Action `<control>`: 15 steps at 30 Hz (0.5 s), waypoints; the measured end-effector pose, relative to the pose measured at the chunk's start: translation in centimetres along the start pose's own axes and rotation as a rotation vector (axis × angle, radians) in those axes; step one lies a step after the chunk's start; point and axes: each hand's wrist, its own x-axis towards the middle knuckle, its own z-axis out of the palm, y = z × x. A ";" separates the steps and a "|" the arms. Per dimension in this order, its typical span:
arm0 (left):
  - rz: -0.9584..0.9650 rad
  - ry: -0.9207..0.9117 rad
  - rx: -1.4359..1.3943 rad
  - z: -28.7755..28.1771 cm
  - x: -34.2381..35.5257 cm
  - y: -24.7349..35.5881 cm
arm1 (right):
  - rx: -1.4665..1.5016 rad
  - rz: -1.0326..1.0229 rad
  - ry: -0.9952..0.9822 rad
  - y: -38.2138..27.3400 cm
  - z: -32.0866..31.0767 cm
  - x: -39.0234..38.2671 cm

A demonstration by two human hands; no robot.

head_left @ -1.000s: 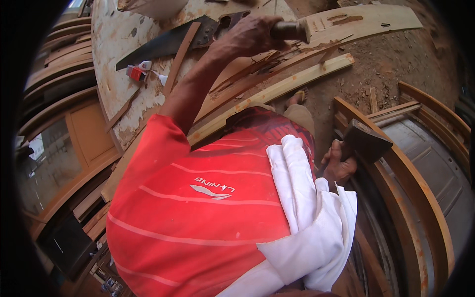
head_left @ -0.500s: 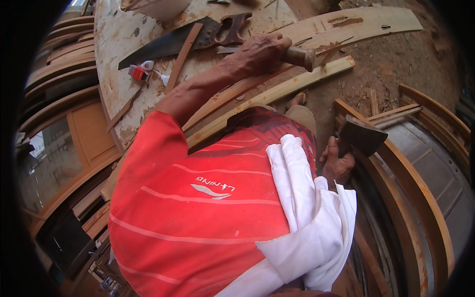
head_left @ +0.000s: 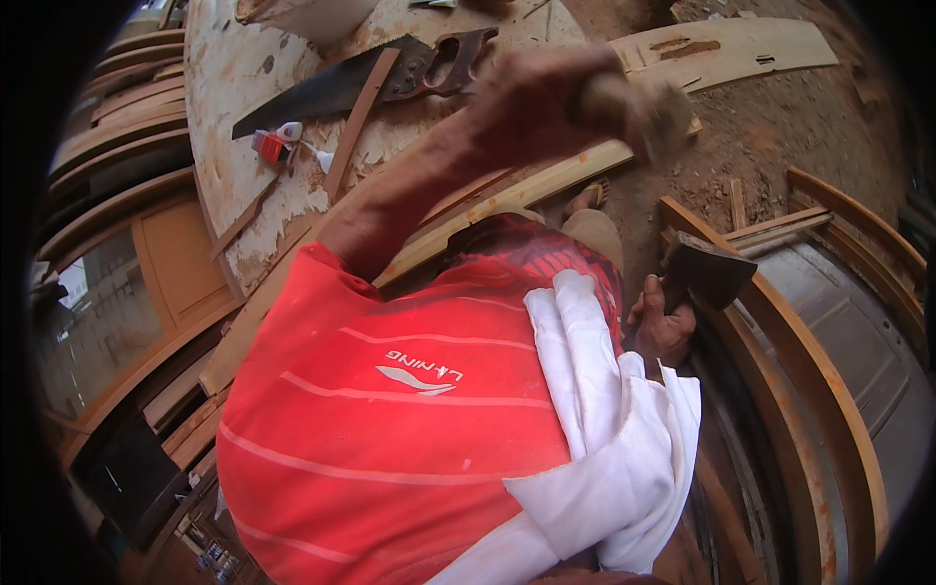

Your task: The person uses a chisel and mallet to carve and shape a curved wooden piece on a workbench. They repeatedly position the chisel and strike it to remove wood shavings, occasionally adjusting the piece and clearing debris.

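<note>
My left hand [head_left: 556, 93], smeared by motion, is raised over the bench edge, wrapped round a chisel [head_left: 648, 117] with a thick wooden handle. The chisel's blade cannot be made out. At my right side, low by the door frames, my right hand [head_left: 665, 327] grips a hatchet [head_left: 712, 271] with a dark, broad metal head. Most of the hatchet's handle is hidden. Beyond my left forearm, a handsaw [head_left: 341, 93] lies on the bench. Beneath the raised hand, a pale wooden batten [head_left: 531, 190] runs along the bench's near side.
The stained workbench [head_left: 219, 88] carries a thin brown strip [head_left: 361, 127] across the saw, and a small red-and-white container [head_left: 271, 146]. A pale plank [head_left: 770, 47] juts out over the dirt floor. Wooden frames [head_left: 780, 322] stand at my right. A white cloth [head_left: 624, 458] hangs over me.
My left hand has moved to the right with the chisel and is now blurred. My right hand and the hatchet have barely shifted.
</note>
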 end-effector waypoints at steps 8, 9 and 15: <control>0.177 -0.122 -0.198 8.5 -3.5 2.9 | -0.132 0.073 0.029 1.3 -0.7 0.6; 0.178 -0.128 -0.193 8.6 -3.5 2.8 | -0.135 0.070 0.034 1.3 -0.7 0.6; 0.170 -0.054 -0.201 9.0 -3.8 1.3 | -0.133 0.080 0.037 0.7 -0.7 0.4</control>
